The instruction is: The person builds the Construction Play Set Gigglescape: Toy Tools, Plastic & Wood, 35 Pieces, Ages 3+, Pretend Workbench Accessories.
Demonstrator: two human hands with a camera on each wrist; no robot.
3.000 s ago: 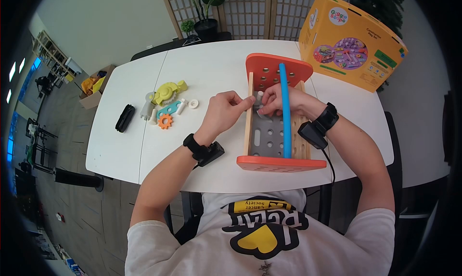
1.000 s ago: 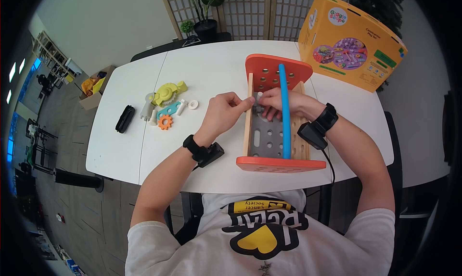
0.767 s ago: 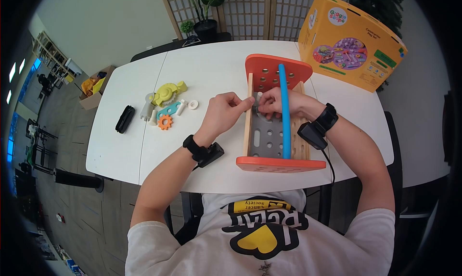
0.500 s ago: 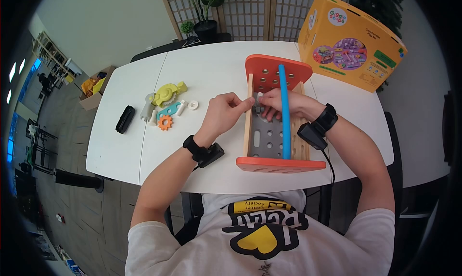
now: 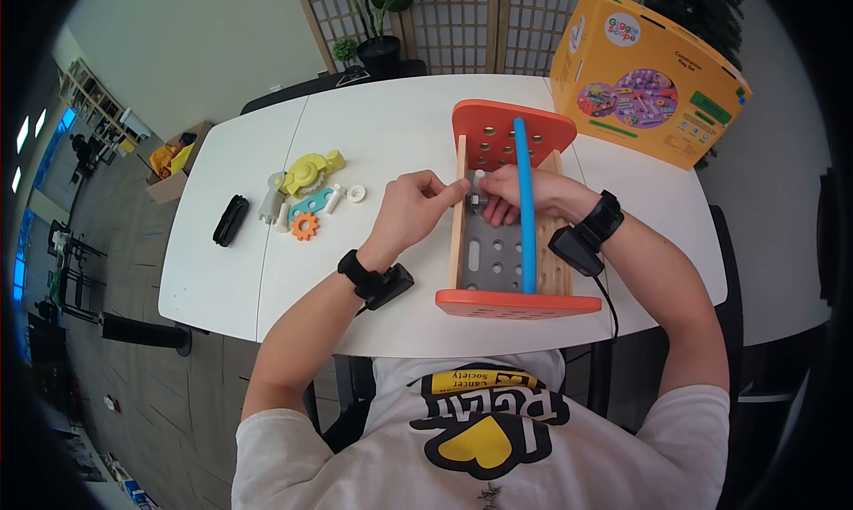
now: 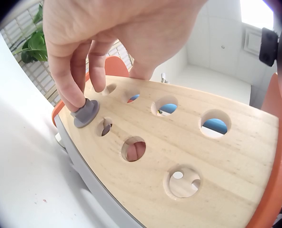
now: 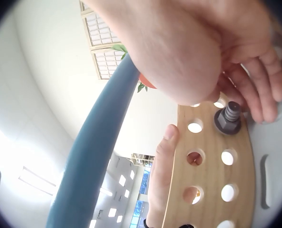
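Observation:
The left hand [image 5: 413, 206] [image 6: 117, 28] is at the outer side of the toy bench's left wooden panel [image 5: 458, 248] [image 6: 176, 140]. Its fingers pinch a grey flanged bolt head [image 6: 86, 114] there, and its thumb lies at the panel's edge. Inside the bench, the right hand [image 5: 529, 190] [image 7: 203, 52] passes behind the blue bar [image 5: 528, 226] [image 7: 96, 142], fingers slightly bent and spread. Those fingers are beside a threaded grey bolt end with a nut [image 7: 228, 118], which stands out from the panel's inner face. Whether a fingertip touches it cannot be told.
Left of the bench lie a yellow-green toy saw [image 5: 308, 172], an orange gear [image 5: 305, 226], a teal strip, a white ring [image 5: 356, 194] and a black case [image 5: 231, 219]. Behind on the right stands a large yellow box [image 5: 653, 75]. Red-orange end panels close the bench.
The right hand's fingers have shifted repeatedly around the bolt, from bunched together 0.8 seconds ago to spread apart now. The left hand and the bench have hardly moved.

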